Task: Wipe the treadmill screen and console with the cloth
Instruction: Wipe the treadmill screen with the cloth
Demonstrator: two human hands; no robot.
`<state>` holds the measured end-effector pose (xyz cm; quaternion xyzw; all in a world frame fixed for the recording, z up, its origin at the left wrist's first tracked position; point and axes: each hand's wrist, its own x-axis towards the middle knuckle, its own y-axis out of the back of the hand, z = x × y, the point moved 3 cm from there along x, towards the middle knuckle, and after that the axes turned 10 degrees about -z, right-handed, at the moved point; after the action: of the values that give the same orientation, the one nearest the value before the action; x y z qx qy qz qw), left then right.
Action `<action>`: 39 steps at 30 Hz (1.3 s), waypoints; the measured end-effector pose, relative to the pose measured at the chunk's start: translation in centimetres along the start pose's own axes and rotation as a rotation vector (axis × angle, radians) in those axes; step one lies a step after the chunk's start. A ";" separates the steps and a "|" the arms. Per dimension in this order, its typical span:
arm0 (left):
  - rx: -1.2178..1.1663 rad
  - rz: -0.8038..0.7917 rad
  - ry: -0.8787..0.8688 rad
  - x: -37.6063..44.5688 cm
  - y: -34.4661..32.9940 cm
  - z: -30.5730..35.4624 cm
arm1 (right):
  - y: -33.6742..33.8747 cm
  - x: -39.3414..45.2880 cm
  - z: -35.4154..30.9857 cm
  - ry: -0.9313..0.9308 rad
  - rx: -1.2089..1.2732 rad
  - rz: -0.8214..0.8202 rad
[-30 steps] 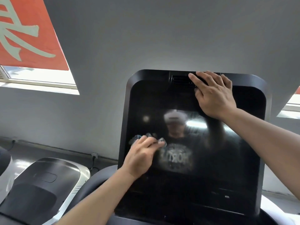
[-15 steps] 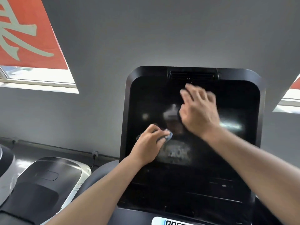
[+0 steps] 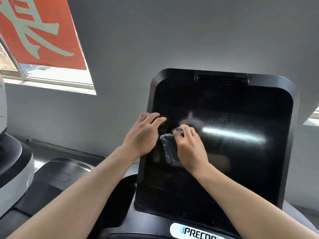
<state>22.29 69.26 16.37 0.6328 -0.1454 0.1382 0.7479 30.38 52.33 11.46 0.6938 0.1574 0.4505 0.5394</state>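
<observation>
The treadmill screen (image 3: 238, 161) is a large black glossy panel in a black frame, tilted toward me, with a streak of light reflected across it. Below it, the console (image 3: 155, 225) carries a white brand label. A small blue-grey cloth (image 3: 170, 150) hangs against the left part of the screen, pinched at its top by my right hand (image 3: 189, 147). My left hand (image 3: 143, 133) lies just left of the cloth with fingers spread, its fingertips at the screen's left edge and nothing in them.
A neighbouring black and white machine (image 3: 57, 175) stands at lower left, with another white housing (image 3: 12, 171) at the far left. A window with a red banner (image 3: 41, 31) is set in the grey wall behind.
The cloth has passed from my left hand to my right. My right hand came down from the screen's top edge to its left middle. The view shifted, so the screen sits further right.
</observation>
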 end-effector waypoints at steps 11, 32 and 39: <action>0.019 -0.359 0.158 -1.6 -3.6 -2.6 | -4.6 -6.9 -4.2 0.275 -0.214 -0.065; -0.112 -0.294 0.197 -2.3 -3.8 -1.7 | -7.8 -7.3 -9.1 0.293 -0.012 -0.127; -0.128 -0.290 0.172 -2.6 -3.9 -2.0 | -7.6 -7.6 -9.8 0.344 -0.033 -0.228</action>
<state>21.54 70.57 11.50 0.5842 0.0035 0.0731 0.8083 20.52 55.69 1.32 0.5755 0.3173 0.5011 0.5631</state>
